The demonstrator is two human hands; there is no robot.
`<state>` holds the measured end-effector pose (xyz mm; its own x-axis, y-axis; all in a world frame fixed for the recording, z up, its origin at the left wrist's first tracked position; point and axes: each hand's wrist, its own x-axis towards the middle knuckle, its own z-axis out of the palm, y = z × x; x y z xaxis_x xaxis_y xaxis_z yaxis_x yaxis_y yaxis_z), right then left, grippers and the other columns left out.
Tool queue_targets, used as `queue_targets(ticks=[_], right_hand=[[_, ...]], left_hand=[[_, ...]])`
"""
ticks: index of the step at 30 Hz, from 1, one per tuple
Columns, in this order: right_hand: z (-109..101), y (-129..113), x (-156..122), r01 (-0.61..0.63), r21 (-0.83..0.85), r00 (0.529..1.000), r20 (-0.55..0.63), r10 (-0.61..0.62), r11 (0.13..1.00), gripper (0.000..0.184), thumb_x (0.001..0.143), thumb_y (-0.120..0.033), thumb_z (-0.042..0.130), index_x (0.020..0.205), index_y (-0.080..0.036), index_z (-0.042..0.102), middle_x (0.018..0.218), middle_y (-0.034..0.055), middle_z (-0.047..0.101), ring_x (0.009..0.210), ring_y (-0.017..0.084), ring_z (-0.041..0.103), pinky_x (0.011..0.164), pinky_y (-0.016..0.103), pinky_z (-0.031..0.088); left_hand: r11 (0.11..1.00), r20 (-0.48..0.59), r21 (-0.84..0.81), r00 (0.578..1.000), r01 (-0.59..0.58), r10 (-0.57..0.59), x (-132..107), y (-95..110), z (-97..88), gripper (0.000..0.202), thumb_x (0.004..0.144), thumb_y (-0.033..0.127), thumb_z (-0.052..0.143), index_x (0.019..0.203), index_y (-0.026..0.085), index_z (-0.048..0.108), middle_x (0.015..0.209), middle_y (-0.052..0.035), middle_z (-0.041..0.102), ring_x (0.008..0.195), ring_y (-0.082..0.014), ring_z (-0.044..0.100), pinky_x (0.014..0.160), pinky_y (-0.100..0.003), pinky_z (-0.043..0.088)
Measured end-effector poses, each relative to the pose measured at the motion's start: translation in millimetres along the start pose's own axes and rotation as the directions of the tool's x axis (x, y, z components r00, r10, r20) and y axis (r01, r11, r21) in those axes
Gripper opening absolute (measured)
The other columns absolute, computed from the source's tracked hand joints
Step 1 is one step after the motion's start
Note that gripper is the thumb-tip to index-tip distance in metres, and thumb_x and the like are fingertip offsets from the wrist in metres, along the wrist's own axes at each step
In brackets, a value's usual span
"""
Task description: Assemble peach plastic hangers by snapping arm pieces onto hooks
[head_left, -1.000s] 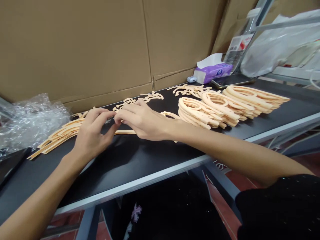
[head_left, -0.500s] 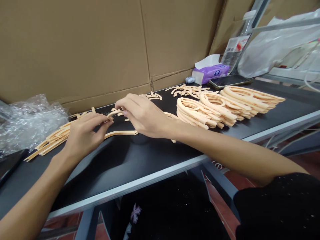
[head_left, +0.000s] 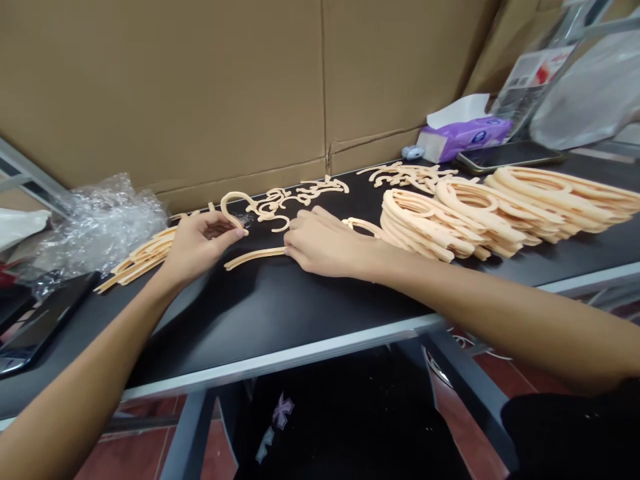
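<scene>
My left hand (head_left: 197,241) pinches a thin peach-coloured curved hook piece (head_left: 231,203) that arches up above the black table (head_left: 260,313). My right hand (head_left: 325,243) rests on the table with its fingers closed on the end of a long flat curved peach strip (head_left: 253,257). Small peach scraps (head_left: 290,197) lie just behind both hands. A fanned stack of long peach strips (head_left: 143,257) lies left of my left hand. Stacked peach ring-shaped frames (head_left: 435,227) sit to the right of my right hand.
Cardboard sheets (head_left: 200,87) wall off the back of the table. Crumpled clear plastic (head_left: 97,223) lies at the left, a dark tray (head_left: 35,327) at the near left. A purple tissue pack (head_left: 463,133) and a phone (head_left: 507,155) sit at the back right.
My hands have drawn apart. The left now lifts a hook-shaped piece clear of the strip, and the right has dropped onto the strip's end. The camera has swung left.
</scene>
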<state>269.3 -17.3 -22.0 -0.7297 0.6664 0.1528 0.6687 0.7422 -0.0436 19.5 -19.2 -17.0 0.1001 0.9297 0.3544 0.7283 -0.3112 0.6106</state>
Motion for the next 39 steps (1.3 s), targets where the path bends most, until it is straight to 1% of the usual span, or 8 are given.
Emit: queue_targets(ticks=[3,6,12,16,20,25,32,39], right_hand=[[-4,1,1,-0.043,-0.070,0.998,-0.045,0.040,0.997,0.041,0.108,-0.015,0.040,0.106,-0.009,0.080,0.111,0.0184,0.079,0.112,0.029,0.066,0.098,0.040,0.037],[-10,3,1,-0.105,-0.090,0.992,-0.075,0.098,0.990,0.043,0.107,-0.016,0.038,0.106,-0.007,0.080,0.111,0.0214,0.080,0.105,0.031,0.070,0.091,0.040,0.039],[-13,12,2,-0.120,-0.069,0.980,-0.165,0.107,0.990,0.039,0.107,-0.016,0.040,0.112,-0.007,0.078,0.116,0.0211,0.079,0.111,0.033,0.071,0.092,0.040,0.041],[-14,18,2,-0.143,-0.041,0.973,-0.187,0.133,0.989,0.041,0.109,-0.019,0.038,0.106,-0.008,0.077,0.115,0.0214,0.079,0.109,0.034,0.071,0.090,0.041,0.043],[-15,21,2,-0.192,0.002,0.960,-0.209,0.188,0.981,0.041,0.111,-0.021,0.035,0.105,-0.010,0.074,0.112,0.0208,0.079,0.107,0.033,0.072,0.085,0.039,0.042],[-12,22,5,-0.181,0.048,0.944,-0.273,0.188,0.982,0.040,0.112,-0.022,0.035,0.112,-0.011,0.074,0.112,0.0184,0.079,0.105,0.031,0.071,0.083,0.037,0.041],[-6,24,9,-0.138,0.133,0.924,-0.341,0.176,0.981,0.041,0.115,-0.024,0.035,0.111,-0.011,0.074,0.113,0.0166,0.077,0.106,0.028,0.069,0.090,0.036,0.042],[-3,28,13,-0.098,0.350,0.903,-0.361,0.231,0.932,0.037,0.115,-0.029,0.041,0.108,-0.013,0.074,0.110,0.0130,0.078,0.102,0.024,0.068,0.089,0.033,0.042]], left_hand=[[0.999,0.014,-0.029,1.000,0.027,-0.026,1,-4,-2.9,0.035,0.077,0.052,0.079,0.092,0.019,0.078,0.096,-0.0086,0.082,0.093,-0.0283,0.076,0.098,-0.047,0.062],[0.999,0.032,-0.039,0.999,0.034,-0.033,3,-9,-4.9,0.035,0.076,0.052,0.081,0.088,0.020,0.079,0.094,-0.0092,0.081,0.092,-0.0294,0.076,0.097,-0.048,0.062],[0.990,0.111,-0.123,0.992,0.075,-0.061,5,-14,-3.3,0.040,0.073,0.057,0.086,0.086,0.020,0.078,0.099,-0.0127,0.083,0.097,-0.0327,0.078,0.102,-0.050,0.061],[0.986,0.174,-0.143,0.983,0.088,-0.062,5,-13,0.0,0.043,0.073,0.061,0.087,0.083,0.020,0.077,0.091,-0.0127,0.083,0.093,-0.0320,0.079,0.101,-0.050,0.061],[0.986,0.185,-0.147,0.981,0.078,-0.050,4,-10,1.5,0.044,0.072,0.060,0.087,0.083,0.019,0.077,0.090,-0.0122,0.082,0.091,-0.0306,0.078,0.101,-0.049,0.061],[0.988,0.194,-0.135,0.980,0.072,-0.045,4,-10,1.9,0.046,0.073,0.062,0.087,0.083,0.018,0.078,0.092,-0.0116,0.082,0.092,-0.0297,0.077,0.100,-0.048,0.060],[0.994,0.190,-0.100,0.982,0.041,-0.021,6,-19,4.7,0.048,0.073,0.065,0.086,0.084,0.019,0.080,0.091,-0.0103,0.082,0.087,-0.0285,0.075,0.094,-0.044,0.060],[0.994,0.204,-0.102,0.979,0.028,-0.006,6,-22,6.5,0.046,0.076,0.063,0.084,0.085,0.019,0.079,0.090,-0.0092,0.080,0.086,-0.0260,0.072,0.089,-0.039,0.056]])
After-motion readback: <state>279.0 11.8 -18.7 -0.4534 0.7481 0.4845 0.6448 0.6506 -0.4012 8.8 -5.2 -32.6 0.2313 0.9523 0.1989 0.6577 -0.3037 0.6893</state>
